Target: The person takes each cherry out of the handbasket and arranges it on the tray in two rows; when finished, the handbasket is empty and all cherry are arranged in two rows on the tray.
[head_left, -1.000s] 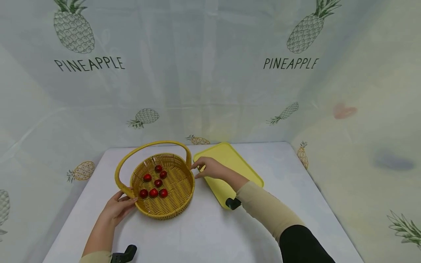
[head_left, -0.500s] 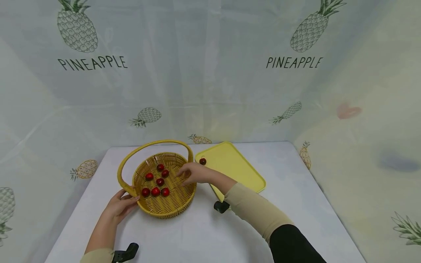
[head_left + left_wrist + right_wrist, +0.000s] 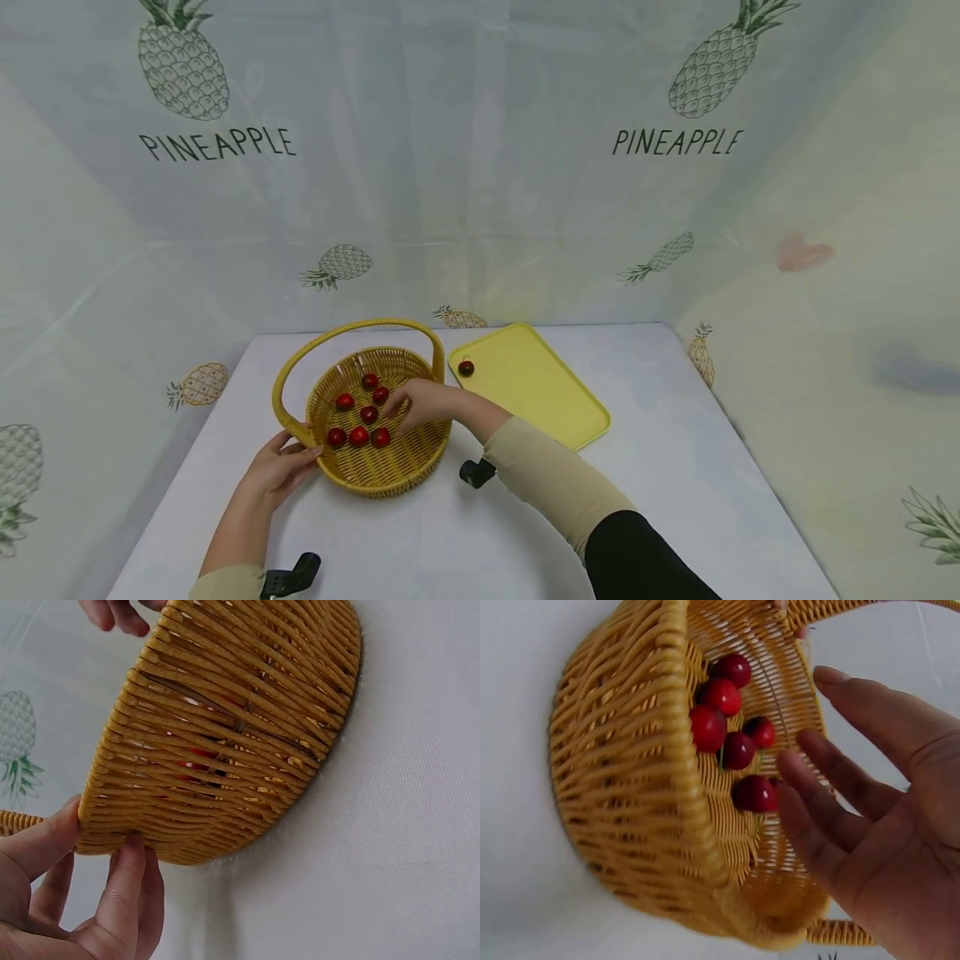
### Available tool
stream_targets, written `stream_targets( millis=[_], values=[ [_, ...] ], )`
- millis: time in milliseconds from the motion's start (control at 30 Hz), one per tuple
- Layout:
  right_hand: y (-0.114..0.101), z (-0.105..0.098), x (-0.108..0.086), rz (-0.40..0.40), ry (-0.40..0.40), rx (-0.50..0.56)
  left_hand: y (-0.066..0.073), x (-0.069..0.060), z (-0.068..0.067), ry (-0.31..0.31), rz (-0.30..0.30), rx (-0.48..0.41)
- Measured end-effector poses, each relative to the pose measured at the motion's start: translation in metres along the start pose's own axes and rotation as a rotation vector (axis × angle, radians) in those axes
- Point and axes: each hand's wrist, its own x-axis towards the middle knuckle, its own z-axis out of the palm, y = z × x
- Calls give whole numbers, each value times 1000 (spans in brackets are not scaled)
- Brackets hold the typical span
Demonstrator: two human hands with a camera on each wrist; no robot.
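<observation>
A round wicker basket with a tall arched handle holds several red cherries on its left half. My left hand grips the basket's left rim near the foot of the handle; in the left wrist view its thumb lies on the rim and its fingers press the woven outside. Over the right part of the basket, my right hand reaches in with thumb and fingers apart, holding nothing. The right wrist view shows that hand beside the cherries, not gripping any.
Behind and to the right of the basket lies a yellow tray, with one dark red cherry near its left corner. Both stand on a white-covered table. A pineapple-print curtain hangs behind.
My right hand has moved left from the tray's left corner to over the basket, uncovering a cherry on the tray. My left hand keeps its grip on the rim.
</observation>
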Motion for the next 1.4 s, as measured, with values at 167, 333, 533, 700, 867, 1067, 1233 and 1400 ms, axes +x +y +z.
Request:
stream_targets(
  millis=[167, 333, 533, 700, 867, 1067, 1233, 1400],
  values=[
    [-1, 4, 9, 41, -31, 11, 1, 0, 1, -6, 9, -7],
    [2, 10, 18, 98, -46, 7, 1, 0, 3, 3, 13, 5],
    [7, 17, 26, 169, -51, 78, 2, 2, 4, 11, 8, -11],
    [11, 22, 28, 239, -59, 170, 2, 2, 6, 23, 2, -6],
    [15, 27, 33, 275, -71, 220, 2, 1, 7, 22, 6, -4],
    [16, 33, 38, 299, -83, 258, 1, 0, 5, 12, 2, -11],
    [14, 38, 40, 326, -82, 263, 0, -2, 5, 16, 0, -7],
    [14, 40, 43, 326, -77, 254, 1, -6, 6, 27, 15, -13]
  ],
)
